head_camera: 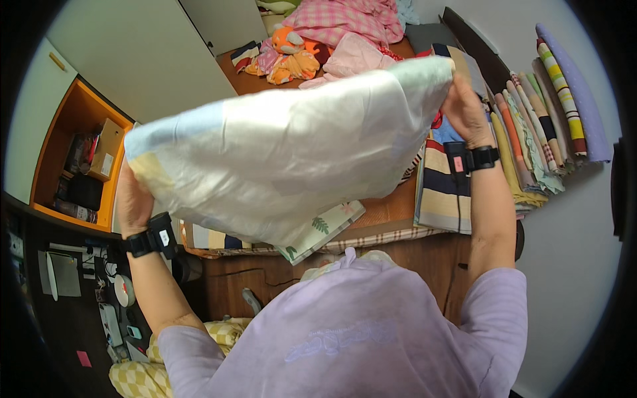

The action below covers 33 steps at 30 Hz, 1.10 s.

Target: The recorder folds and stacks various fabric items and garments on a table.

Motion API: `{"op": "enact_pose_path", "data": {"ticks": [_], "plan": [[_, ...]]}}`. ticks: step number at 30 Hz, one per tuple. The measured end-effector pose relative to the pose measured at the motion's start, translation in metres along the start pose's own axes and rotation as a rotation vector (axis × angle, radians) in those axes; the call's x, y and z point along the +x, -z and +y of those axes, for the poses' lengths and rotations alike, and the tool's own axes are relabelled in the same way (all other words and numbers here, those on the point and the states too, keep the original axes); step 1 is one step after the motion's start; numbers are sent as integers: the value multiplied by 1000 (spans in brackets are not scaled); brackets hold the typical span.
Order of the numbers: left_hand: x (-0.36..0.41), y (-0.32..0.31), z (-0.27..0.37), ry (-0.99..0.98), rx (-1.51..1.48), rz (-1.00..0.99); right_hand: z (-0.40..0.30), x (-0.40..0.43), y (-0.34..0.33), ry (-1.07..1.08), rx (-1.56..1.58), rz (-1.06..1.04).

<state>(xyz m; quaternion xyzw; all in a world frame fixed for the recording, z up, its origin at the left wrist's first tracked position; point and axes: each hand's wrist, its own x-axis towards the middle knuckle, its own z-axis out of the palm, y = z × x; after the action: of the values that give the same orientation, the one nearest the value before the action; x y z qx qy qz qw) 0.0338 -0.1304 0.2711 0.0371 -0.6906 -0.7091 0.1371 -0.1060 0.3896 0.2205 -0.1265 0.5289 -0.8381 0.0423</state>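
Note:
A pale cloth (298,144) with blue, yellow and green patches is stretched between my hands above the bed. My left hand (133,199) grips its left end, the fingers mostly hidden behind the fabric. At the upper right corner, my right hand (464,112) holds the other end, raised higher than the left. The cloth sags in the middle and catches bright light. Below its lower edge, a white cloth with a green leaf print (323,229) lies partly covered at the bed's near edge. To the right rests a folded striped cloth (445,199), near my right wrist.
Folded fabrics (537,129) stand in a row along the right wall. An orange plush toy (288,42) and a pink checked quilt (343,20) occupy the bed's far end. At left are an orange open cubby (107,209) and a dark desk (64,323) with small items.

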Motion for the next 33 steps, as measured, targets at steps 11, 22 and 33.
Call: {"op": "enact_pose_path", "data": {"ticks": [11, 22, 33], "plan": [[0, 19, -80, 140, -247, -52, 51, -26, 17, -205, -89, -23], [2, -4, -123, 318, 0, 114, 78, -48, 29, -273, -588, 355], [-84, -9, -130, 499, 267, -29, 45, -141, 28, -551, -863, 200]]}}
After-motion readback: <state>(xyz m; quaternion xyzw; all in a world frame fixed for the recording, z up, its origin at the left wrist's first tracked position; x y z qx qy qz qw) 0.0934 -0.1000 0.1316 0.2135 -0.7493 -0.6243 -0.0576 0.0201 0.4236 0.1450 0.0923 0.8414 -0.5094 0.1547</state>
